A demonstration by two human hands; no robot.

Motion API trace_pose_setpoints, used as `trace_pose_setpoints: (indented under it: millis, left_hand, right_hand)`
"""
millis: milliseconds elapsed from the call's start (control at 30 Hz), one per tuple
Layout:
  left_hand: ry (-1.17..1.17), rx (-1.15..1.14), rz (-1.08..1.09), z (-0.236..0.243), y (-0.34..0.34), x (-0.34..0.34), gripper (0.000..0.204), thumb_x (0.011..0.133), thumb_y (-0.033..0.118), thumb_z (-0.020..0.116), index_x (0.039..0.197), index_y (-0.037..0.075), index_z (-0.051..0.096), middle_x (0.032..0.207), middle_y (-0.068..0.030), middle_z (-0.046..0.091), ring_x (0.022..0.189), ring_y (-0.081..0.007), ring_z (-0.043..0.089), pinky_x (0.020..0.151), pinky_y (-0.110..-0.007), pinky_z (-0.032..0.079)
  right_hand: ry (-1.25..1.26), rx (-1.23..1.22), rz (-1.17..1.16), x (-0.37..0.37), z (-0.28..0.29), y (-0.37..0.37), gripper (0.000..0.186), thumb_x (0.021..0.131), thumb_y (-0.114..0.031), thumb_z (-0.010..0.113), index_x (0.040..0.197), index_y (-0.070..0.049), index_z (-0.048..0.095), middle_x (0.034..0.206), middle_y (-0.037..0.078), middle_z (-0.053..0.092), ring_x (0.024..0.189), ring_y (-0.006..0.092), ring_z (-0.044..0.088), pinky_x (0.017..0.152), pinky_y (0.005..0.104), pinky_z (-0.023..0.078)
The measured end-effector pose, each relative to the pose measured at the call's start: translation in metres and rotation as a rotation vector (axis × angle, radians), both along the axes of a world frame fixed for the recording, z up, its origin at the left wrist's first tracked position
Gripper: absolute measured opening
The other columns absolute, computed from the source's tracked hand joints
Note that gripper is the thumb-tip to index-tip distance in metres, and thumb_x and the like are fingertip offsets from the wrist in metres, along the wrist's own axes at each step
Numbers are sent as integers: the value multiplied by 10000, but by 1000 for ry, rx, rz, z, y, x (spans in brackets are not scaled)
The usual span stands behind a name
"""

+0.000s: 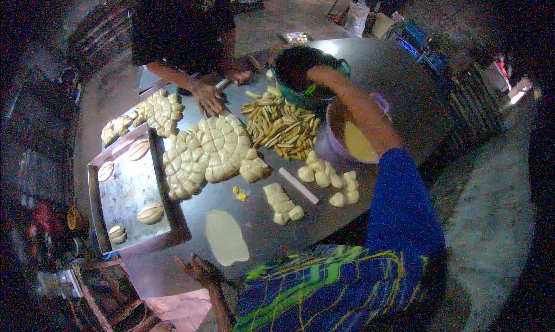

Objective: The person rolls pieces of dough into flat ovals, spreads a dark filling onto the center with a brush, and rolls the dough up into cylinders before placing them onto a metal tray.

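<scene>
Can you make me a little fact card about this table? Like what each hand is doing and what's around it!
Left hand: open, fingers spread, holding nothing visible, near a flat dough oval
Right hand: reaching into the teal tub; grip unclear
Other person: one hand at the big dough cluster
Tray: four shaped pieces inside, spread apart
Pile: many yellowish-brown strips
Purple bucket: something yellowish inside
Also on table: pale stick, yellow bits
</scene>
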State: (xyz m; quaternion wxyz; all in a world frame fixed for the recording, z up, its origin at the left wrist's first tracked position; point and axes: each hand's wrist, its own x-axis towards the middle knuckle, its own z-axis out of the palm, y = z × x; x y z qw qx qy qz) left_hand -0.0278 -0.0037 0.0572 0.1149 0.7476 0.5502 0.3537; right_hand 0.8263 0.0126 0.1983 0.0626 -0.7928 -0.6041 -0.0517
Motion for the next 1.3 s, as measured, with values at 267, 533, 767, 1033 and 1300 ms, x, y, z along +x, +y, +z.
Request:
trace_pose_setpoints:
  millis: [267,533,767,1033,1300]
  left_hand:
    - [106,-90,4,13,-2,21,366,1067,243,423,1255,-44,550,1578,-319,275,1464,-470,274,1210,-548,225]
    - [264,-94,42,39,-11,20,383,1076,266,413,1240,-53,547,1585,-314,267,1468,-466,264,1203,-557,226]
    - [192,-27,-25,28,-9,24,319,1070,214,441,1222,-48,541,1586,-310,266,1463,-473,272,1194,-574,236]
    - [220,25,20,32,-4,19,203,1040,114,496,1199,-3,543,1582,-298,281,1441,-457,321,1168,-550,304]
    - [-159,270,-156,-15,4,2,249,1022,98,510,1256,21,544,1575,-291,303,1420,-444,358,1155,-527,333]
  right_hand:
    - [-69,-592,-150,61,33,1,239,891,-245,600,978,-84,754,875,111,726,758,277,689,714,431,562]
    - [678,-310,-104,42,70,-50,306,900,-256,692,1141,-78,749,929,54,749,792,135,667,682,334,536]
    - [673,87,-269,35,20,-112,367,979,-386,638,1233,-137,730,1005,36,720,912,171,627,860,369,499]
    - [1245,339,-430,-49,18,-95,363,984,-378,613,1252,-161,729,1043,18,656,931,150,571,900,336,445]
    - [1248,571,-181,-144,69,-97,366,1009,-340,582,1257,-97,697,907,-15,608,919,122,563,877,296,431]
